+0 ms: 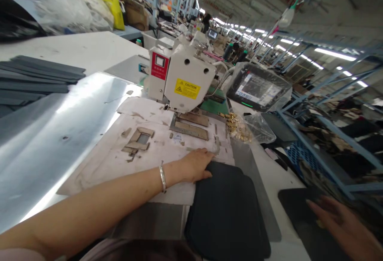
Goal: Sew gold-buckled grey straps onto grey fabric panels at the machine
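Note:
My left hand (pixel 199 164), with a silver bracelet on its wrist, lies with fingers stretched out on the pale work sheet (pixel 167 185). Its thumb side meets the top left edge of a dark rounded panel (pixel 227 209). Ahead of it stands a sewing machine head (pixel 191 77) with a yellow caution label, above a tan-edged rectangular frame (pixel 191 128). At the lower right, my right hand (pixel 341 217) is smeared by motion over another dark panel (pixel 299 209). A small yellowish spot shows by its fingers; whether they grip anything is unclear.
Gold metal fittings (pixel 236 127) lie beside a clear plastic bag (pixel 261 129), below a control screen (pixel 257 87). Stacked grey strips (pixel 38 79) lie at left by a shiny metal plate (pixel 74 133). Blue racks (pixel 323 133) stand at right.

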Demonstrator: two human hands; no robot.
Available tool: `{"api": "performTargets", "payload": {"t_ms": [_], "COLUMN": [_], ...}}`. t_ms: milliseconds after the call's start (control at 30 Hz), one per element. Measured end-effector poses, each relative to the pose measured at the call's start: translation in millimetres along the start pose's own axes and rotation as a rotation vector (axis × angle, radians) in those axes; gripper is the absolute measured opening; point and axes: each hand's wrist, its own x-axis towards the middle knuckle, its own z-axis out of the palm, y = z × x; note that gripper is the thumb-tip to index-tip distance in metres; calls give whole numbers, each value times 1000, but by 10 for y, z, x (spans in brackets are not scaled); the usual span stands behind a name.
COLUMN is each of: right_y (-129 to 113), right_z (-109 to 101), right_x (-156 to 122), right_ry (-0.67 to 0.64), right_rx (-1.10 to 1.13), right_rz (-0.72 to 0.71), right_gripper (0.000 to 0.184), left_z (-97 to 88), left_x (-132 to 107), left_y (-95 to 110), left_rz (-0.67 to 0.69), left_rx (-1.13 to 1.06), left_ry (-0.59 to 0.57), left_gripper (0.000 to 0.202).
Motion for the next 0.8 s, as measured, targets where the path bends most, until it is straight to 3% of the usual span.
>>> {"api": "performTargets", "payload": {"t_ms": [67, 133, 200, 267, 467, 567, 700, 800], "right_y": [-242, -480, -656, -783, -1086, -1046, -737, -567], "right_z": [508, 964, 1271, 1436, 1610, 1594, 1452, 1389], "right_x": [-204, -397, -559, -688, -904, -833, -652, -637], "right_ry": [-176, -252, -187, -116, -148, -81, 71, 42], "right_rx": [61, -42, -147, -187, -180, -177, -191, -160], "right_rz": [41, -23, -175, -309, -442, -497, -296, -179], "right_gripper": [62, 69, 74, 77, 75, 73, 90, 93], "left_z": [14, 4, -35, -104, -377, -402, -295, -214], "left_x": [2, -17, -63, -138, -447, -541, -563, -541], "left_y": [-10, -19, -44, -97, -340, -386, -353, -314], "left_rz": [41, 66, 64, 49, -15, -27, -41, -49], "left_rx": [-3, -12, -24, -27, -83, -86, -36, 9], "left_ry": [-17, -24, -43, -66, -87, -68, 22, 45], "left_gripper": [44, 41, 44, 47, 44, 43, 40, 40]}}
